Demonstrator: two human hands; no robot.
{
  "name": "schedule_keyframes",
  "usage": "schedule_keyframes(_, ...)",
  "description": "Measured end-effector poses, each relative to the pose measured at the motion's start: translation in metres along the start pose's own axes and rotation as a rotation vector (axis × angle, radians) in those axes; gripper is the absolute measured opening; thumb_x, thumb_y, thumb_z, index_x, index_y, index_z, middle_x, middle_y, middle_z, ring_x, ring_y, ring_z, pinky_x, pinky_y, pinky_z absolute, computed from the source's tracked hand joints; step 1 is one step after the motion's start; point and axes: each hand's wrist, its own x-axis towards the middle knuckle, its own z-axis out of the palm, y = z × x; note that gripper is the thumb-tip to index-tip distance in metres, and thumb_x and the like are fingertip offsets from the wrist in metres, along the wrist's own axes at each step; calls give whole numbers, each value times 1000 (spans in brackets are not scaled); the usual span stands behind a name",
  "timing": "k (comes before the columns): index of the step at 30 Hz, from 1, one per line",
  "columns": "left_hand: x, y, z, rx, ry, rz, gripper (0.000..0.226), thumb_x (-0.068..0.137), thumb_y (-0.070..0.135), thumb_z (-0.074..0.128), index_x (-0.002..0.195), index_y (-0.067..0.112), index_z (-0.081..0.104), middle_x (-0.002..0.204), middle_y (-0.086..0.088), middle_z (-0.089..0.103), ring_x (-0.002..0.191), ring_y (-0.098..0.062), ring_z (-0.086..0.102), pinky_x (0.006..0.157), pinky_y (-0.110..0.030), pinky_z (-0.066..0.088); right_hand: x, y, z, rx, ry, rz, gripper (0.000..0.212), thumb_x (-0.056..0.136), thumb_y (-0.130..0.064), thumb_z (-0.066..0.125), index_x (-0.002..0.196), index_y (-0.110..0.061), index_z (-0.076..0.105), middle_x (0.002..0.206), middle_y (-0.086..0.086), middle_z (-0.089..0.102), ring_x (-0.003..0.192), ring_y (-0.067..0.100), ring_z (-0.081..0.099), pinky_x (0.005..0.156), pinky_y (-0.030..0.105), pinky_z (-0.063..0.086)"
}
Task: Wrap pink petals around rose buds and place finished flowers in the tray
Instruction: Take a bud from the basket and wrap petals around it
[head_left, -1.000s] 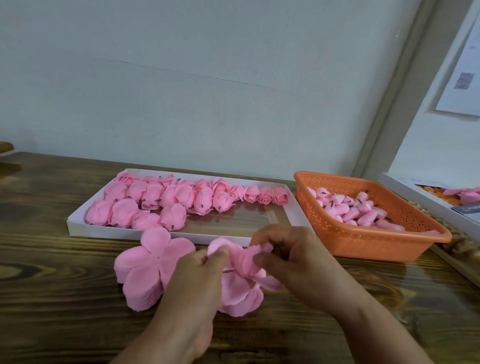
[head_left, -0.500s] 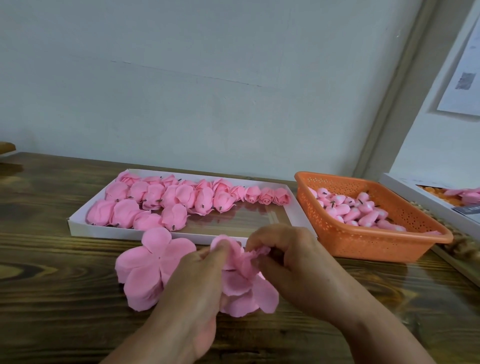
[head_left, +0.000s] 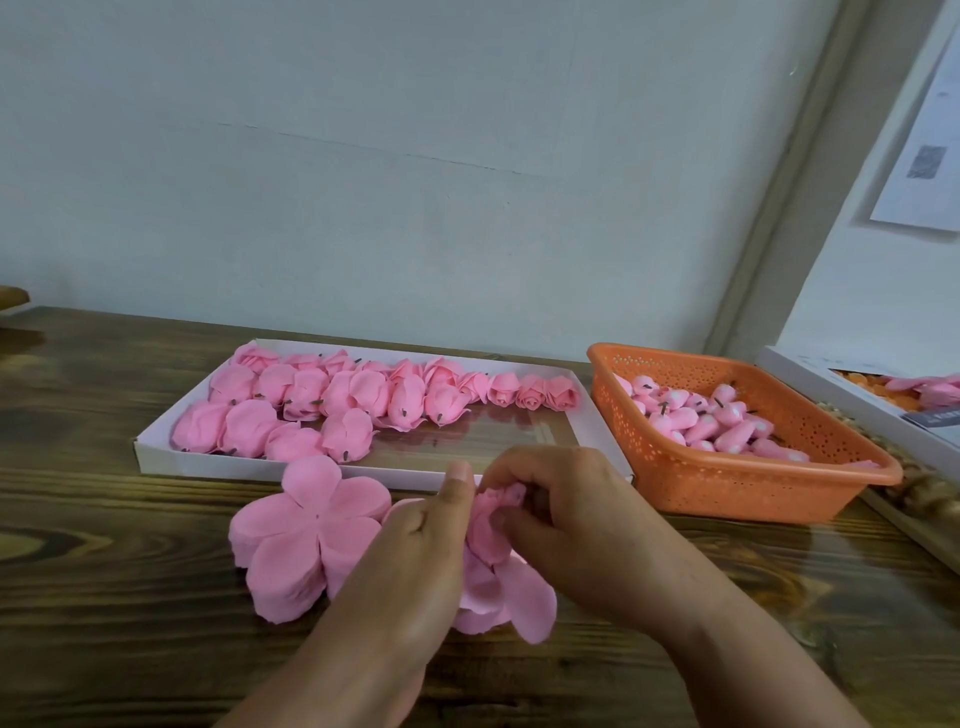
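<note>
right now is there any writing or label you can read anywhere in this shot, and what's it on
No text here can be read.
Paper sheet on the right wall: a square code-like mark and faint print, too blurred to read.
Dark label on the white box at far right: too small and blurred to read.
White tray and orange basket: no writing visible.

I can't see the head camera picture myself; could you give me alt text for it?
Two bare hands, left hand and right hand, pinch a pink petal piece above a wooden table. A flat petal stack lies beside them. Behind are a white tray of wrapped roses and an orange basket of buds.
</note>
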Motion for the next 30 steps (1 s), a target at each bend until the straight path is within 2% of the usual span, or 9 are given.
schedule_keyframes(2,-1,2,-2,40,-25,-11,46,62,73,28,59,51,68,66,10,72,77,-13,69,81,-35,51,0,1,1,13,4,15,17,84,-9,53,84,-22,64,73,-10,57,63,1,48,56,17,39)
schedule_keyframes(7,-5,0,-3,66,-137,27,60,58,80,24,72,46,72,77,6,75,79,-9,70,90,-40,52,0,3,2,54,-38,15,26,86,-10,53,102,-29,62,73,-18,53,63,-4,50,54,14,39)
schedule_keyframes(10,0,-2,-5,-3,-116,1,73,65,79,28,78,26,77,82,-5,76,90,-24,70,92,-50,51,-1,7,2,120,-4,1,22,85,-6,55,80,-27,61,61,-18,53,55,-1,48,51,14,37)
schedule_keyframes(13,10,-6,-11,-114,-82,-36,57,96,51,36,82,14,76,85,-11,75,90,-32,68,86,-51,53,-2,15,-1,308,33,53,23,85,0,59,77,-21,62,56,-11,51,48,2,41,49,16,34)
schedule_keyframes(16,10,-7,-15,-78,-102,65,32,99,21,45,79,13,69,71,2,72,75,-18,67,71,-31,54,-3,19,-3,383,28,38,16,85,-1,61,82,-16,65,65,5,58,56,12,46,54,29,39)
schedule_keyframes(19,3,-2,-16,-126,-173,75,41,95,28,54,65,8,71,56,-8,64,58,-25,57,62,-34,48,-4,18,-2,425,59,17,16,85,-2,62,84,-18,66,73,16,65,59,21,51,56,40,44)
schedule_keyframes(22,-5,5,-14,-143,-220,78,41,86,37,65,68,1,71,56,-16,55,59,-29,47,65,-43,39,-4,19,0,428,95,-6,15,85,-3,64,83,-17,67,72,12,67,59,30,56,56,42,47)
schedule_keyframes(26,1,1,-14,-118,-90,8,40,92,20,55,56,5,66,57,-17,56,63,-33,49,68,-46,41,-7,22,5,401,116,-36,16,84,-3,64,81,-19,66,71,13,64,61,33,53,53,43,44)
schedule_keyframes(30,3,1,-14,-123,-91,-63,37,87,9,53,52,9,61,63,-21,60,59,-33,53,64,-46,44,-17,25,7,409,144,-76,20,83,1,65,81,-19,66,73,10,64,66,33,57,59,45,46)
